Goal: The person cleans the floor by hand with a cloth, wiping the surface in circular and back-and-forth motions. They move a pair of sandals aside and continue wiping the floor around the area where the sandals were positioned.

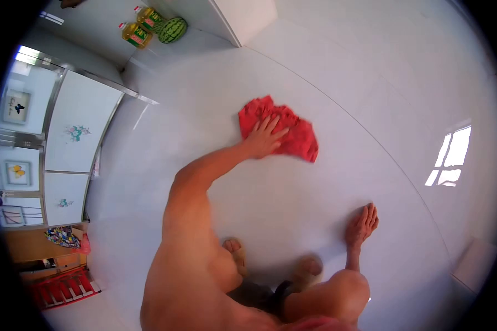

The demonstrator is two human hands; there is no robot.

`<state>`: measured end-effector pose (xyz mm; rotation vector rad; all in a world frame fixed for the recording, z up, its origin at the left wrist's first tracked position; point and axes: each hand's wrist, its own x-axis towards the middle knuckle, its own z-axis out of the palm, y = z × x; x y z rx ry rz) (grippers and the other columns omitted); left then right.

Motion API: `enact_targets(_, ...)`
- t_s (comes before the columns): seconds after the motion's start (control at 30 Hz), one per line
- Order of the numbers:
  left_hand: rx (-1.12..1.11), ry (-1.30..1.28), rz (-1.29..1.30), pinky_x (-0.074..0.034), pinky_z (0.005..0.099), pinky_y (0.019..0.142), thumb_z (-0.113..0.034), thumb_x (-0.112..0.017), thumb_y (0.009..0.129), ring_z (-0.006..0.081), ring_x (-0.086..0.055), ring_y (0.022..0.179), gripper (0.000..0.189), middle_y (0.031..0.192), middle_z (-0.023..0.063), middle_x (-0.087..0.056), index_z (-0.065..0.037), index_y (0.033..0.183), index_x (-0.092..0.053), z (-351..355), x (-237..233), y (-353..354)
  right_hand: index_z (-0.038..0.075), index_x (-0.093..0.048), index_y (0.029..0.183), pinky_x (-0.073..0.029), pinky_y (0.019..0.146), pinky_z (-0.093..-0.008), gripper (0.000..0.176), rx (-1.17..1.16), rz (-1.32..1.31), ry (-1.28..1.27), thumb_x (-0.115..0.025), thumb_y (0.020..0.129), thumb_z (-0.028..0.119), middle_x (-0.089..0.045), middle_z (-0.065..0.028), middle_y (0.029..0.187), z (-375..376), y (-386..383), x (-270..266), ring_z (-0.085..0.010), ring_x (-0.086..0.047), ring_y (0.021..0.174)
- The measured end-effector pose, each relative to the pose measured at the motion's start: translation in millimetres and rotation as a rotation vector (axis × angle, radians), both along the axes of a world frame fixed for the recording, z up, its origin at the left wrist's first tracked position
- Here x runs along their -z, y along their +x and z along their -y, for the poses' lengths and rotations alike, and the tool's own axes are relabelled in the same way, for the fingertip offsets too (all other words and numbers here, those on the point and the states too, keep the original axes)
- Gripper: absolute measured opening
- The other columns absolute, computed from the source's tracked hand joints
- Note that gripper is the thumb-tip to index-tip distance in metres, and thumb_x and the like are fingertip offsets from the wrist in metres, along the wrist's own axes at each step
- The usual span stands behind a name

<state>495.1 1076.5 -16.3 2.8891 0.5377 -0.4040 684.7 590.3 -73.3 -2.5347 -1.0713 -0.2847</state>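
Note:
A crumpled red cloth (301,138) is spread on the shiny pale floor (270,204). Pressed flat on its left part is my left hand (264,140), fingers spread over the fabric. To the lower right, my right hand (361,223) is over the floor beyond my bent knee (348,289), apart from the cloth. It is empty, its fingers stretched out side by side. My sandaled feet (234,254) show between the two arms.
Two oil bottles (136,36) and a watermelon (173,30) stand by a white panel (226,22) at the upper left. White cabinets with flower prints (77,121) line the left. Below them are a patterned bag (63,237) and a red rack (63,289).

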Motion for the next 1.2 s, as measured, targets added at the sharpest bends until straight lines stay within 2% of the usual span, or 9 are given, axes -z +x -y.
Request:
enact_targets(0.1, -0.102, -0.014, 0.041, -0.022, 0.0697, 0.124, -0.043, -0.056, 0.107, 0.0465, -0.014, 0.161, 0.066, 0.177, 0.0227, -0.012, -0.026, 0.168, -0.036, 37, 2, -57, -0.005, -0.058, 0.141, -0.028, 0.124, -0.0591, 0.048, -0.001, 0.0, -0.02, -0.055, 0.094, -0.002, -0.052, -0.0233, 0.159, -3, 1, -1, -0.0419, -0.045, 0.15)
enact_targets(0.2, -0.189, 0.014, 0.268, -0.023, 0.0699, 0.123, -0.043, -0.059, 0.105, 0.0463, -0.019, 0.16, 0.064, 0.176, 0.0222, -0.016, -0.025, 0.164, -0.044, 81, 23, -76, -0.004, -0.057, 0.143, -0.029, 0.124, -0.0578, 0.046, 0.0, 0.012, -0.034, -0.054, 0.097, -0.001, -0.053, -0.0225, 0.159, -4, 2, -2, -0.0414, -0.045, 0.15)
enact_targets(0.27, -0.209, -0.018, 0.293, -0.023, 0.0692, 0.123, -0.042, -0.061, 0.104, 0.0465, -0.021, 0.158, 0.063, 0.176, 0.0215, -0.018, -0.026, 0.163, -0.046, 113, 26, -86, -0.001, -0.058, 0.144, -0.03, 0.123, -0.0552, 0.044, 0.001, 0.046, -0.034, -0.053, 0.101, 0.001, -0.055, -0.0207, 0.158, -2, -1, -3, -0.0402, -0.047, 0.149)
enact_targets(0.47, -0.295, 0.0, 0.315, -0.027, 0.0663, 0.123, -0.04, -0.067, 0.101, 0.0429, -0.027, 0.157, 0.062, 0.173, 0.0187, -0.028, -0.025, 0.159, -0.052, 170, 14, -130, -0.002, -0.058, 0.144, -0.03, 0.123, -0.0529, 0.044, -0.063, 0.068, 0.005, -0.053, 0.101, 0.0, -0.055, -0.0194, 0.158, 3, 4, 1, -0.0385, -0.047, 0.149)
enact_targets(0.83, -0.68, 0.165, 0.315, -0.031, 0.067, 0.12, -0.036, -0.074, 0.094, 0.046, -0.038, 0.151, 0.058, 0.167, 0.0218, -0.039, -0.02, 0.149, -0.063, 237, 12, -329, 0.001, -0.056, 0.147, -0.029, 0.123, -0.0519, 0.045, 0.013, 0.057, -0.109, -0.05, 0.102, 0.004, -0.055, -0.0161, 0.159, 8, 15, 14, -0.0347, -0.046, 0.151)
enact_targets(0.97, -0.72, 0.221, 0.398, -0.029, 0.0687, 0.119, -0.035, -0.076, 0.091, 0.0463, -0.036, 0.152, 0.058, 0.168, 0.0204, -0.038, -0.021, 0.147, -0.064, 234, 19, -322, 0.0, -0.053, 0.148, -0.029, 0.123, -0.0518, 0.046, -0.014, 0.082, -0.106, -0.048, 0.103, 0.005, -0.053, -0.0156, 0.161, 9, 18, 12, -0.0342, -0.044, 0.153)
enact_targets(1.0, -0.76, 0.222, 0.397, -0.029, 0.0692, 0.119, -0.034, -0.076, 0.092, 0.0463, -0.036, 0.152, 0.058, 0.168, 0.02, -0.038, -0.021, 0.147, -0.064, 230, 16, -311, -0.001, -0.052, 0.148, -0.029, 0.122, -0.0524, 0.046, -0.043, 0.085, -0.109, -0.049, 0.103, 0.007, -0.052, -0.0202, 0.16, 12, 21, 13, -0.037, -0.043, 0.152)
enact_targets(1.1, -0.864, 0.233, 0.44, -0.029, 0.0708, 0.118, -0.033, -0.074, 0.095, 0.0475, -0.035, 0.152, 0.056, 0.168, 0.0193, -0.037, -0.022, 0.148, -0.062, 198, 13, -269, -0.002, -0.053, 0.146, -0.039, 0.114, -0.0552, 0.047, -0.066, 0.161, -0.371, -0.055, 0.101, 0.011, -0.052, -0.0273, 0.156, 13, 30, 12, -0.0439, -0.051, 0.142)
enact_targets(1.2, -0.854, 0.254, 0.504, -0.03, 0.0721, 0.116, -0.033, -0.071, 0.097, 0.0507, -0.036, 0.149, 0.057, 0.167, 0.0231, -0.037, -0.02, 0.151, -0.059, 138, 20, -216, -0.006, -0.058, 0.138, -0.05, 0.105, -0.0576, 0.044, -0.196, -0.275, -0.886, -0.062, 0.1, 0.016, -0.058, -0.0331, 0.146, -34, 62, -68, -0.053, -0.059, 0.129)
